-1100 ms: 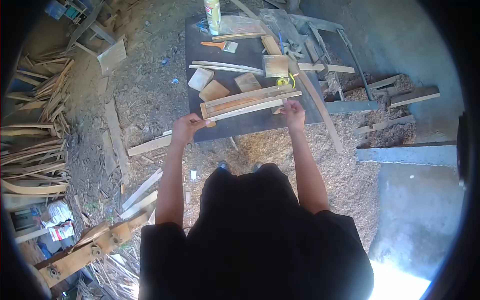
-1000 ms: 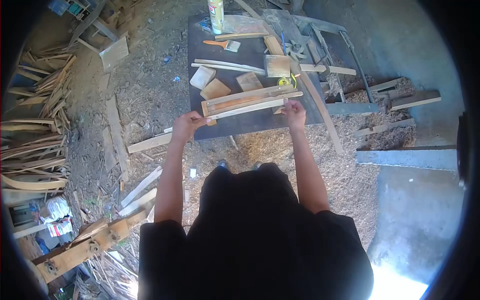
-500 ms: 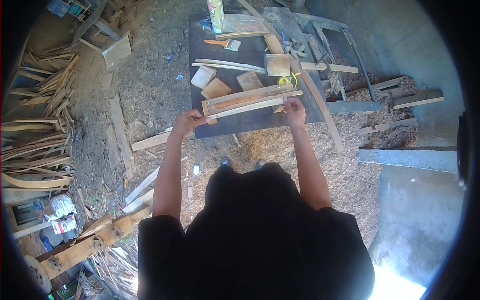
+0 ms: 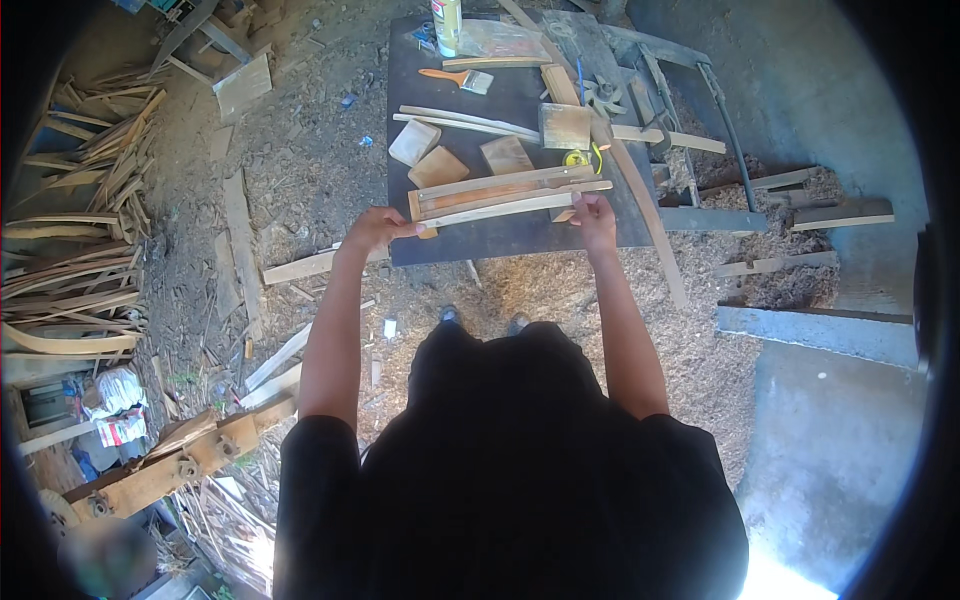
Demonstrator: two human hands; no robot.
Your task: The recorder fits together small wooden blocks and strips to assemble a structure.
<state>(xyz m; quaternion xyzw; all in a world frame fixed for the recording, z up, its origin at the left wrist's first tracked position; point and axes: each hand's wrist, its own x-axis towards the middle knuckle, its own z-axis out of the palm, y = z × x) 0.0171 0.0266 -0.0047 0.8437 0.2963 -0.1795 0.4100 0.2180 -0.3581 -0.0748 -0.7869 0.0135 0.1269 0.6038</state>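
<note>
- Two bare hands, the left hand [image 4: 385, 228] and the right hand [image 4: 597, 220], are holding one pale wooden strip [image 4: 500, 208] near its two ends.
- Left hand is at the left edge of the dark table [image 4: 440, 100]; its thumb and fingers are pinching the left end of the strip.
- Right hand is at the near side of the table; its thumb and forefinger are pinching the strip close to the right end, and the other fingers are bent, but I cannot tell how tightly.
- The held strip lies across the near part of the table, higher at its right end in the view, with a second pale strip [image 4: 500, 182] on its far side and a reddish-brown piece [image 4: 480, 198] between the two.
- Just beyond the right part of these strips is a yellow tape measure [image 4: 575, 158], and farther, a square wooden block [image 4: 565, 127].
- Three smaller blocks [image 4: 437, 167] lie to the left of it, and beyond them two thin strips [image 4: 465, 120] side by side.
- At the far left of the table are a brush [image 4: 470, 80] with orange handle and an upright can [image 4: 448, 28].
- One long curved strip [image 4: 640, 195] passes along the right side of the table.
</note>
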